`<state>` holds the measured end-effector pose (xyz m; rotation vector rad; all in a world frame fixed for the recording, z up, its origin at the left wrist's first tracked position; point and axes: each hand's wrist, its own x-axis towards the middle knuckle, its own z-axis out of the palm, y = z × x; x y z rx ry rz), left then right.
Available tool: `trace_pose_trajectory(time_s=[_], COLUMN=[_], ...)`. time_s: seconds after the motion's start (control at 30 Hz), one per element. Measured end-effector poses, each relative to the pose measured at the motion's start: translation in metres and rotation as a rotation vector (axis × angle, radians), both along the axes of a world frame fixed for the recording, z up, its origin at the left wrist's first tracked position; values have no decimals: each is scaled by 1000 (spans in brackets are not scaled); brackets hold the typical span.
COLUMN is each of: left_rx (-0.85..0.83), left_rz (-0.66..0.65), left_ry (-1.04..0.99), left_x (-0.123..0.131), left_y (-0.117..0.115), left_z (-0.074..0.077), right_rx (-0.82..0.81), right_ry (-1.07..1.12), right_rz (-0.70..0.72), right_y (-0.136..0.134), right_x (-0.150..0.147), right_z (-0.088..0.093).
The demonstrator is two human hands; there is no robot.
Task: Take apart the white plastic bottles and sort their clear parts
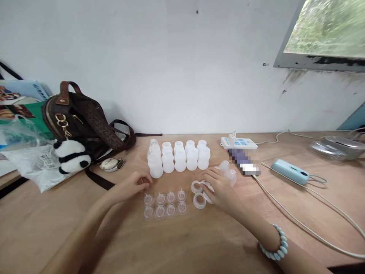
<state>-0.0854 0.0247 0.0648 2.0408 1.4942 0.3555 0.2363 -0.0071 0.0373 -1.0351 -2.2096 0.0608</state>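
Beyond my left hand, to its far left, a brown backpack (85, 121) with a panda plush (73, 156) leans by the wall; nearer the hand lies a computer mouse (112, 164). My left hand (132, 186) has its fingers bent inward, thumb near the fingertips; I can't tell whether anything small is pinched there.

Just beyond its fingertips stands a white bottle with a clear top (155, 167), seemingly the only one fitted. Right of it, between and beyond my hands, four open-necked bottles (180, 160) stand uncapped. Closer to me, between the hands, eight clear nipples (170, 211) lie in two rows of four, so by my judgement sorting is well along and most of the fitting is left.

My right hand (219, 188) reaches over the white rings (194, 203), fingers bent onto them; I can't make out whether it grips one. It also hides how many rings there are and part of the clear covers (232, 177) just past it. Farther right are a phone (242, 161), its screen blurred out, and a blue power bank (289, 172).
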Motion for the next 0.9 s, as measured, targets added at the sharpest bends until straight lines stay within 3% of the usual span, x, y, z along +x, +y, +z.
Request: trace_pose_trajectory(time_s=[0.17,0.33,0.43,0.53,0.63,0.77,0.9], left_rx=[-214,-209,-152,-71,-57,-108,-122], left_rz=[-259,-219,-188,-147,-95,12,66], left_ry=[-144,-72,-106,-211,-401,-685,-815], left_x=[-11,-4,-6,-4,14,58,93], left_y=[-8,-5,-4,-8,-16,-31,-41], left_z=[13,6,11,20,24,14,1], right_rx=[88,59,40,75,70,44,91], right_ry=[-228,-357,-349,-215,45,335,464], right_rz=[-198,-269,-263,-238,-140,67,218], right_y=[4,5,6,5,1,-12,-26], right_x=[1,2,3,4,3,-3,-9], right_z=[-5,-6,-6,-4,3,9,9])
